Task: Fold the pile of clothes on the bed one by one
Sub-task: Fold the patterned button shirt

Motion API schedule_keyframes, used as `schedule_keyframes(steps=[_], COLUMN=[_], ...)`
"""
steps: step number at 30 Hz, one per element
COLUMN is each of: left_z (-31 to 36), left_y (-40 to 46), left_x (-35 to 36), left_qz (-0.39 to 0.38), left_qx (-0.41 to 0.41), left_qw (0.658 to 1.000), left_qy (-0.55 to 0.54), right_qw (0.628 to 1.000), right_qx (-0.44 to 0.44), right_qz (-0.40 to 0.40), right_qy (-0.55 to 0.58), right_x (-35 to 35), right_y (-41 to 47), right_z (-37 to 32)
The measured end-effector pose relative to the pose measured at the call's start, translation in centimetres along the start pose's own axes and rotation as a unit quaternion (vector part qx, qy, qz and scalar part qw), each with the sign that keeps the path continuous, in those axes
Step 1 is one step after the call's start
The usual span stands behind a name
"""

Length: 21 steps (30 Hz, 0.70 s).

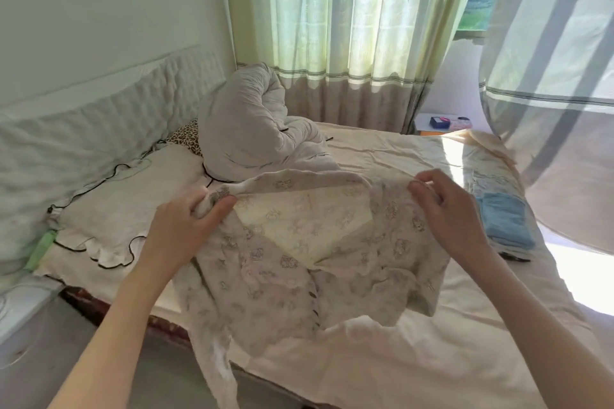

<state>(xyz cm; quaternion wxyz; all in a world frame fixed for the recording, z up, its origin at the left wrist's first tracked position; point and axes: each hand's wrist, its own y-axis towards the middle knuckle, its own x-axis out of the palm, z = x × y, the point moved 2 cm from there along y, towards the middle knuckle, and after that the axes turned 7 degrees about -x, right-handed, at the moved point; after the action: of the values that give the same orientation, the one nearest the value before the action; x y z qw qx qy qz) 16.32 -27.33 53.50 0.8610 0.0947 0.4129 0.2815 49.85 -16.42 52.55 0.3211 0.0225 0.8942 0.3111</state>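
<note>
I've got both hands up over the bed [415,359] and each one is clamped on cloth. My left hand [189,222] has its fingers curled round a bunched shoulder of the pale beige printed button-front shirt [265,276], thumb on top of the wad. My right hand [445,206] pinches the opposite shoulder, fingers folded over the edge. The 2 hands are well apart, and the collar line stretches between them.

The shirt hangs open from that line, front toward me. Its neck gapes in a wide V and sunlight glows through the back panel there. A row of dark buttons runs down the middle. The lower hem drapes onto the cream sheet, and 1 long sleeve trails off the near edge of the bed toward the floor on my left.

Just beyond my right hand I see a folded light blue towel-like cloth [506,219] lying on the bed, on top of other folded pieces I can't make out. A rolled grey quilt [252,123] stands heaped near the head of the bed, beside a leopard-print pillow [187,138] and a cream pillow with a black-trimmed ruffle [126,196]. Behind it hang green and beige striped curtains [349,16]. A small white bedside stand [442,123] sits past the far corner, with a dark box on it.
</note>
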Motion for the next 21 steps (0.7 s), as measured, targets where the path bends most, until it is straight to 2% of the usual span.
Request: schedule_keyframes(steps=[4,10,15,21], left_z=[1.5,0.3,-4.9,-14.1], left_y=[-0.7,1.9,6.8,12.8], left_x=[-1.5,-0.6,4.2,13.1], left_qz=[0.015,0.01,-0.065,-0.167], left_qx=[0.013,0.018,-0.003,-0.063], left_qw=[1.0,1.0,0.997,0.982], left_qy=[-0.017,0.016,0.051,0.06], right_qw=[0.998,0.999,0.99,0.975], right_qx=[0.005,0.021,0.041,0.1], right_qz=[0.021,0.034,-0.028,-0.103], right_qy=[0.058,-0.034,-0.133,-0.17], right_x=[-1.8,-0.7,6.3,17.6], right_y=[-1.1,0.5,3.4,5.7], right_z=[-1.0,-0.2,3.3,10.3])
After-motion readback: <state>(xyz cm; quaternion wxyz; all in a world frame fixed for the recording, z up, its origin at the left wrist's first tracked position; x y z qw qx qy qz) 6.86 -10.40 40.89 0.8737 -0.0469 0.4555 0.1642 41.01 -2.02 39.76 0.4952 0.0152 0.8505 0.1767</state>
